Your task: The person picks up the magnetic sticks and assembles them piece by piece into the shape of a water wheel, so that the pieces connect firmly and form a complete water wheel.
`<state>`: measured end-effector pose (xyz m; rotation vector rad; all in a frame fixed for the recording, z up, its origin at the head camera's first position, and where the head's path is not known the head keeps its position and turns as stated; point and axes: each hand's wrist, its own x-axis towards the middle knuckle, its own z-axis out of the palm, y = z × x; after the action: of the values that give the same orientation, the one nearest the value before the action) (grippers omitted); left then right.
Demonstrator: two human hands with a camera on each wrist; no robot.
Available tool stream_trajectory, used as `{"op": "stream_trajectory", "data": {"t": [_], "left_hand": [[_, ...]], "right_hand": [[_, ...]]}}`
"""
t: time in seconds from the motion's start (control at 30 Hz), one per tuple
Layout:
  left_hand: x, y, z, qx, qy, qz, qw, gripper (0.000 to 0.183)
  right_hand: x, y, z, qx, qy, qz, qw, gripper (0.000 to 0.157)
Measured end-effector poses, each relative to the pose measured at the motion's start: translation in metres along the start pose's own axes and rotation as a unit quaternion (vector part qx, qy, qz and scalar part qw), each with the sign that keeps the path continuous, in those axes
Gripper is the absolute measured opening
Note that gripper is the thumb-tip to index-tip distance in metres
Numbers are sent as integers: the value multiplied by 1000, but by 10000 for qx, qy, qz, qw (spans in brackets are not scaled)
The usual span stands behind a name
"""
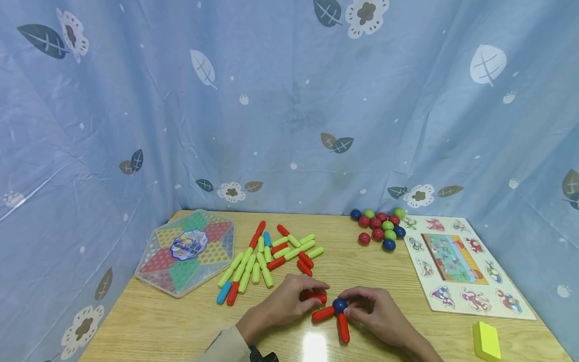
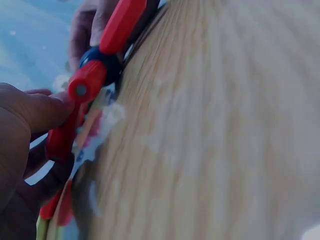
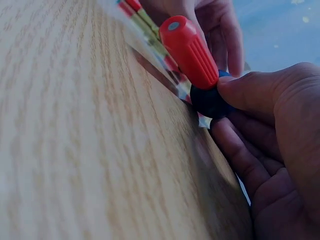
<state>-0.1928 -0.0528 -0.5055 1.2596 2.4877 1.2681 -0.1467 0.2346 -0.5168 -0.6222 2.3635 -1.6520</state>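
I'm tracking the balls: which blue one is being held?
The blue ball in the right hand, touching red rods; the other blue balls lie farther back.

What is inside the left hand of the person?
The left hand holds one red stick. In the head view, its right end shows, but the hand covers its other end. What lies under the palm is also hidden.

Beige sleeve (image 1: 228, 347), black wrist gear (image 1: 256, 355), bare hands (image 1: 289, 300) (image 1: 380, 314)
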Motion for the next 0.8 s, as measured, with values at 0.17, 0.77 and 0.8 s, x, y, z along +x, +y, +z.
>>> {"op": "stream_trajectory", "data": {"t": [0.17, 0.77, 0.8], "left_hand": [[4, -1, 11, -78, 42, 112, 9999, 31], [3, 3, 19, -462, 304, -528, 9971, 26], [3, 3, 19, -463, 327, -530, 9970, 26]], "right_hand": [[-1, 0, 1, -80, 48, -160, 9998, 27], [5, -14, 20, -404, 968, 819, 9911, 34], [6, -15, 21, -444, 1020, 825, 9904, 33]]}}
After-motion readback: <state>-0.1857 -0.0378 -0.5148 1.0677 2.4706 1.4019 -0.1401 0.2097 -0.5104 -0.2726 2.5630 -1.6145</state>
